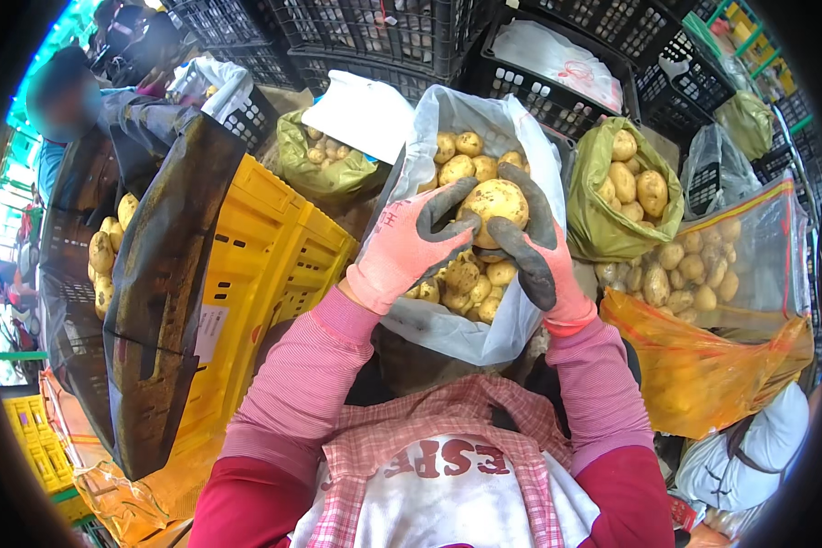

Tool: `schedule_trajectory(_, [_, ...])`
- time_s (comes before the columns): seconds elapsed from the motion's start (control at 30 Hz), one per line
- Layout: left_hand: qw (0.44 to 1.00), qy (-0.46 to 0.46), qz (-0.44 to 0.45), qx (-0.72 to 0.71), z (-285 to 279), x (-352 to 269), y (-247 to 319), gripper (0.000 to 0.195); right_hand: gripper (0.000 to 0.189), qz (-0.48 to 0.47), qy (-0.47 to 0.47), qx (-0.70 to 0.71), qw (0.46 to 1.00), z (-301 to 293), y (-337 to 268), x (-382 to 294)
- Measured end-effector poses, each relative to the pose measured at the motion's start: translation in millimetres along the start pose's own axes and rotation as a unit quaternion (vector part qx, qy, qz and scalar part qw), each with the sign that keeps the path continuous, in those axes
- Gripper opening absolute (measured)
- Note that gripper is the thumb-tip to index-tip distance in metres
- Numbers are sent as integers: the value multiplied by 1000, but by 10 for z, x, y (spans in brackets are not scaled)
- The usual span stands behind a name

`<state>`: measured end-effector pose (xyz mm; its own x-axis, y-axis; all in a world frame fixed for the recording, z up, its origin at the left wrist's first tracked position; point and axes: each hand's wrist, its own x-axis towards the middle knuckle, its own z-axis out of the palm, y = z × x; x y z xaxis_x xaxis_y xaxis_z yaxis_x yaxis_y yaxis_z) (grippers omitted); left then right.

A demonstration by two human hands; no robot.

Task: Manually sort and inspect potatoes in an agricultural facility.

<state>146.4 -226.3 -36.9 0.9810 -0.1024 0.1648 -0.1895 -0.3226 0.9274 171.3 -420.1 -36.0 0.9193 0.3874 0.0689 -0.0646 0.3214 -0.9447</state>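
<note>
Both my hands wear pink work gloves with dark grey coated palms and fingers. Between them they hold one large potato (pixel 494 209) with brown specks on its skin. My left hand (pixel 421 236) grips it from the left, and my right hand (pixel 536 240) closes on it from the right. Directly below is a crate lined with a whitish plastic bag (pixel 445 332), holding many potatoes (pixel 463 277). The undersides of my fingers and part of the pile are hidden.
Left stands a large yellow plastic crate (pixel 246 233) with a dark liner and potatoes (pixel 101 253). Green bags (pixel 586 233) of potatoes flank the lined crate. Right lies a clear and orange bag (pixel 699 370) with potatoes. Black crates (pixel 377 31) are stacked ahead; a person (pixel 61 103) is upper left.
</note>
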Motion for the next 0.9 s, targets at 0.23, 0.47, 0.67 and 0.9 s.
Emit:
schedule_trajectory(0.23, [971,65,-34,-227,-15,101,-82,34,68,42,-26,93,994,72,-95,-10])
schedule_trajectory(0.47, [893,-40,-173,-413,-18,35,116,52,78,13,-22,-20,999,54,-75,-44])
schedule_trajectory(0.67, [944,7,-23,-329,-163,71,18,51,87,-22,-61,-33,997,22,18,-10])
schedule_trajectory(0.9, [928,188,-141,-289,-16,18,-35,45,81,21,-55,22,998,112,-43,-43])
